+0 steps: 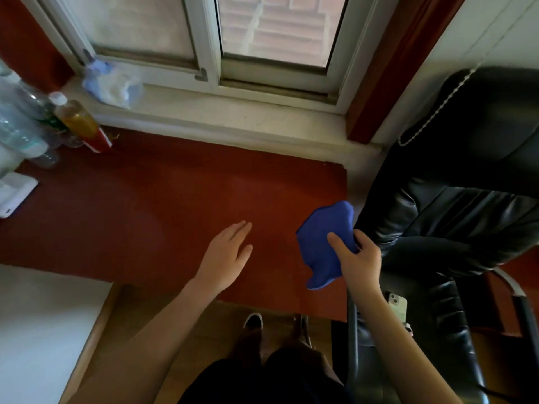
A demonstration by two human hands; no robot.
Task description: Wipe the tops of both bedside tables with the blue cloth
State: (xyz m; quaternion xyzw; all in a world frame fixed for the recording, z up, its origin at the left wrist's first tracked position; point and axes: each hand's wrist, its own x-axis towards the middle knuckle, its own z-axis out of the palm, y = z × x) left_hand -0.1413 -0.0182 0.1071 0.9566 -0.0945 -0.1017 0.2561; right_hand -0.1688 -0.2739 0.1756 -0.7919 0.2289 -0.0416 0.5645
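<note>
The reddish-brown bedside table top (163, 205) fills the middle of the view, below a window. My right hand (360, 262) grips the crumpled blue cloth (323, 240) over the table's right end, near its right edge. The cloth hangs loosely from my thumb and fingers. Left of the cloth, my left hand (226, 256) hovers flat above the table's front part, fingers apart and holding nothing.
Several plastic bottles (26, 123) and a white object (14, 193) crowd the table's left end. A plastic bag (113, 86) lies on the white windowsill (233, 118). A black leather chair (466, 217) stands against the table's right side, a phone (398, 306) on its seat. A white bed edge (38, 325) is at lower left.
</note>
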